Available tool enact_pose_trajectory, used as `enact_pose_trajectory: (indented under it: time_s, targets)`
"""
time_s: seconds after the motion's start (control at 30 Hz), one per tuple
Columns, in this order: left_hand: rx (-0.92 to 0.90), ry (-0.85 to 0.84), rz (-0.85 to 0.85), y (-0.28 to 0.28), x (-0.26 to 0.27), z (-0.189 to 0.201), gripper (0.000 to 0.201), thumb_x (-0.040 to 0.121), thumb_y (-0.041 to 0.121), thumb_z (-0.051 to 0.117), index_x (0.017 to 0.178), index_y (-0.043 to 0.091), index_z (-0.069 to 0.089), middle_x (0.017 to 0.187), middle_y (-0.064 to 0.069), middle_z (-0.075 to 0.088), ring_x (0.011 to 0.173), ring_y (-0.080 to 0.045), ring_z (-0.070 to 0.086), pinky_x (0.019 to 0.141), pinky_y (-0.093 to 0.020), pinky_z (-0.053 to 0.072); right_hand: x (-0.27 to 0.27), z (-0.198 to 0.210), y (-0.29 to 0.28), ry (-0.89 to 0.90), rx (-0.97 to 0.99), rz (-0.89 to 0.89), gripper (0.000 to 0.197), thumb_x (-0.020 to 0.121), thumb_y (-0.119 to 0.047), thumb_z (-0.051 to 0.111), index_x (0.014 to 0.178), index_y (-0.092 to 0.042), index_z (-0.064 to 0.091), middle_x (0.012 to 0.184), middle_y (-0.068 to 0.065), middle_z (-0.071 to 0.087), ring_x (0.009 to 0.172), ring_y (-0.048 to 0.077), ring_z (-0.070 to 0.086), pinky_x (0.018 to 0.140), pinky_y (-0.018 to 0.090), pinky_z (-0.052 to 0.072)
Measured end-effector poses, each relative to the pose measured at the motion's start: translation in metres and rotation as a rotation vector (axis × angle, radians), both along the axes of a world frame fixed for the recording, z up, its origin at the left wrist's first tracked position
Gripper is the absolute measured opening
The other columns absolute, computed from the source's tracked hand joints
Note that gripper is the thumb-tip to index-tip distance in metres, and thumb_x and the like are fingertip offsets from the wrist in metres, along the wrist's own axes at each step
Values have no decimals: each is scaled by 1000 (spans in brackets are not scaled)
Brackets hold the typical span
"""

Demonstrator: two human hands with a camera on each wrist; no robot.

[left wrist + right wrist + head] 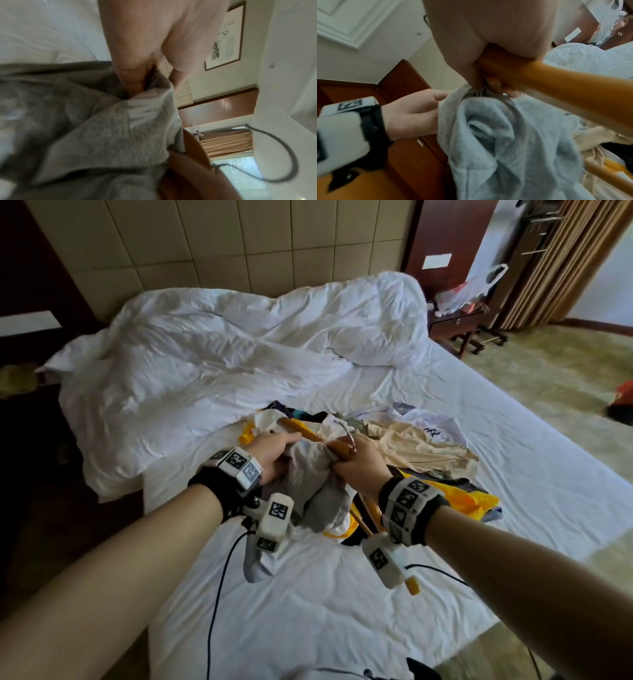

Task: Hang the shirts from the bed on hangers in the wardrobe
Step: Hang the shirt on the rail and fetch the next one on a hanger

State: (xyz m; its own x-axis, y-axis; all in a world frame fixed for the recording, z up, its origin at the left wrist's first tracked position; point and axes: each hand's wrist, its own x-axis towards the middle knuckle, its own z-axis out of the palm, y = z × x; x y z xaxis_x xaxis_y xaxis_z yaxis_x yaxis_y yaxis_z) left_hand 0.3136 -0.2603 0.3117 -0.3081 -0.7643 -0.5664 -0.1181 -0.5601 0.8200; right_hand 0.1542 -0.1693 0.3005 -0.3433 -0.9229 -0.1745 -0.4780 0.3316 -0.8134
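While head view hides fingers, wrist views show left hand (137,44) pinching grey shirt (496,142), right hand (488,33) seemingly gripping hanger (556,78)

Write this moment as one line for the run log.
left hand: grips grey shirt | right hand: grips wooden hanger | stage: fitting shirt, over bed

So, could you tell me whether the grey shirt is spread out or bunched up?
Bunched up: the grey shirt hangs crumpled between the left hand and right hand.

Grey shirt (310,474); amber wooden hanger (298,428); white bedsheet (342,594); beige garment (411,446); yellow-and-white bag (479,501).
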Motion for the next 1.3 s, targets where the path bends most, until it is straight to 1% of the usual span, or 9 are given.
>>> enact_pose_trajectory:
  time_s: [0.13, 0.3, 0.37, 0.47, 0.57, 0.8, 1.0, 1.13, 1.3]
  targets:
    - [-321, -172, -125, 7, 15, -8, 103, 49, 55, 89, 136, 19, 48, 125, -7, 62, 111, -24, 63, 97, -47, 51, -2, 15, -22, -137, -1, -60, 36, 73, -12, 64, 107, -22, 65, 98, 7, 71, 95, 26, 68, 89, 47, 57]
    - [-826, -382, -425, 43, 21, -15, 117, 40, 58, 91, 138, 44, 30, 134, 6, 47, 121, -14, 52, 98, -41, 50, 2, 36, -41, -274, 3, -69, 26, 81, -5, 66, 104, -17, 65, 96, 9, 71, 91, 26, 70, 80, 42, 61]
    - [-920, -537, -359, 53, 20, -13, 105, 50, 53, 86, 138, 49, 30, 129, 5, 51, 112, -19, 57, 91, -42, 53, 4, 39, -46, -278, 6, -62, 22, 82, -5, 67, 99, -19, 64, 94, 9, 70, 87, 26, 68, 72, 37, 59]
    - [-1122, -745, -202, 54, 25, 1, 44, 82, 29, 59, 124, 40, 60, 114, 1, 67, 100, -27, 64, 83, -40, 53, 4, 41, -52, -175, -9, -53, 21, 80, -12, 70, 98, -19, 61, 94, 8, 68, 86, 28, 67, 74, 40, 58]
    - [-1324, -683, -100, 39, 38, 9, 34, 83, 21, 50, 106, 21, 75, 115, -2, 67, 102, -28, 64, 88, -42, 53, -4, 45, -53, -135, -21, -47, 25, 80, -13, 74, 98, -21, 58, 93, 8, 65, 77, 25, 61, 67, 37, 54]
    - [-1161, -469, 48, 16, 34, 30, 23, 91, 2, 55, 102, 10, 74, 96, -5, 74, 88, -14, 66, 78, -2, 40, -19, 64, -38, -239, -93, 21, 37, 84, -9, 76, 118, -12, 63, 73, 8, 67, 52, 16, 50, 54, 32, 45]
    - [-987, -354, 68, 14, 17, 40, 17, 93, 25, 64, 91, 9, 71, 82, -1, 70, 76, -10, 62, 71, -21, 46, 15, 70, -19, -175, -152, 192, 46, 69, -33, 90, 110, -28, 69, 94, -8, 74, 80, 5, 68, 67, 22, 54]
    - [-913, -290, 65, 12, 18, 45, 20, 93, 29, 65, 90, 11, 71, 73, 5, 65, 63, 0, 55, 67, -19, 44, 20, 63, -23, -132, -129, 136, 42, 75, -11, 74, 112, -29, 66, 104, 2, 72, 99, 21, 68, 88, 43, 59]
    - [-976, -394, -106, 14, 43, 58, 15, 80, 35, 79, 80, 22, 70, 69, 7, 67, 62, 1, 58, 60, -12, 44, 6, 78, -30, -42, -184, 112, 43, 76, 0, 64, 101, -35, 62, 102, 4, 71, 98, 24, 67, 86, 41, 58]
